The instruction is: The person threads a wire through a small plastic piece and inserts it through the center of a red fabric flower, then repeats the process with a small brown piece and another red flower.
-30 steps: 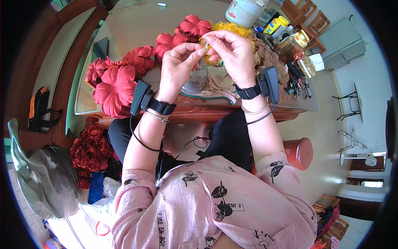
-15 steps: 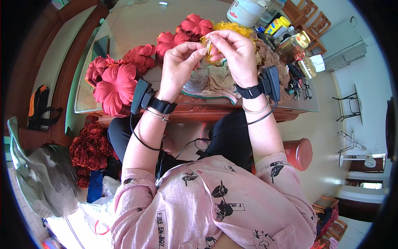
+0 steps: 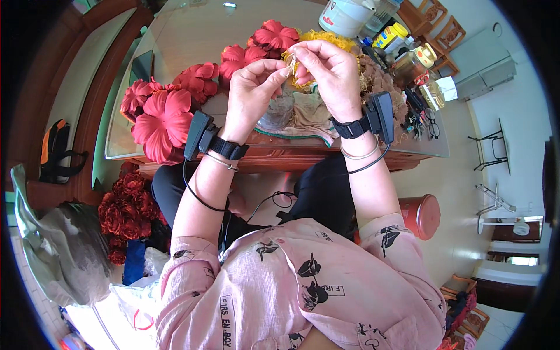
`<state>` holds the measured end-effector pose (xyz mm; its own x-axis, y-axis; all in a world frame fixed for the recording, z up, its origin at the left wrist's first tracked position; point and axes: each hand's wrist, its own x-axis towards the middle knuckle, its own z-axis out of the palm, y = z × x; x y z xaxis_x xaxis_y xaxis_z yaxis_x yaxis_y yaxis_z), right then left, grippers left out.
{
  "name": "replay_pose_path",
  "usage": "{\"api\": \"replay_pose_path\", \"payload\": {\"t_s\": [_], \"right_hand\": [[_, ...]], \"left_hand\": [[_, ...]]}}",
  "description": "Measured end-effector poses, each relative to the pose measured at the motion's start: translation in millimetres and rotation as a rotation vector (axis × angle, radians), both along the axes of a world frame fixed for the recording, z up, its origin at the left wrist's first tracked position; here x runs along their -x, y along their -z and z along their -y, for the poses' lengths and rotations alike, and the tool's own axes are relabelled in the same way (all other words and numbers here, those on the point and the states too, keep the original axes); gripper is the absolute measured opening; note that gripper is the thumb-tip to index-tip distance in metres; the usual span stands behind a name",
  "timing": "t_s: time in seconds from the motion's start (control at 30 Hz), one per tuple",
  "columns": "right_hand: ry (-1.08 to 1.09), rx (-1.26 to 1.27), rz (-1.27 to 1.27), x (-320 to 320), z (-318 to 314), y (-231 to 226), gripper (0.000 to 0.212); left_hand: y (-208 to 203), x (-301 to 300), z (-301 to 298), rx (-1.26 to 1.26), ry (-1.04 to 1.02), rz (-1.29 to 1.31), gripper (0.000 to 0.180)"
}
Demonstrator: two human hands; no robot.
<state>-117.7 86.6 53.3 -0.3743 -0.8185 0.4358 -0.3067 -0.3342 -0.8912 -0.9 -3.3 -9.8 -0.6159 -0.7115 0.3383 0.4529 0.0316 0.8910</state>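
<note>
Above the table, my left hand and my right hand meet in a pinch, fingertips almost touching. Between them is a small bunch of pale, thin strands, partly covered by the fingers. Both hands are closed on it. Behind the right hand lies a pile of curly yellow material. Red artificial flowers with broad petals run in a row to the left of my left hand. Under the hands, a crumpled beige cloth with a green edge lies beside a greyish round object.
Along the table's right side stand a white bucket, a yellow container, a jar and glasses, beside a brown fluffy heap. Dark red flowers sit low on the left. A red bin stands on the right. Cables hang from both wrists.
Both hands keep their pinch on the pale strands, with only a very slight shift of the fingers. The cable over my lap has shifted a little.
</note>
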Motion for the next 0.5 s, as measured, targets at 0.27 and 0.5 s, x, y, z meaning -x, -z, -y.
{"api": "replay_pose_path", "payload": {"t_s": [0.27, 0.5], "right_hand": [[0.051, 0.005, -0.09, -2.7, -0.8, 0.2, 0.017], [0.127, 0.067, -0.166, -7.7, 0.9, 3.5, 0.013]], "left_hand": [[0.4, 0.2, 0.0, 0.003, 0.003, -0.005, 0.014], [-0.4, -0.4, 0.3, 0.001, 0.009, -0.003, 0.015]]}}
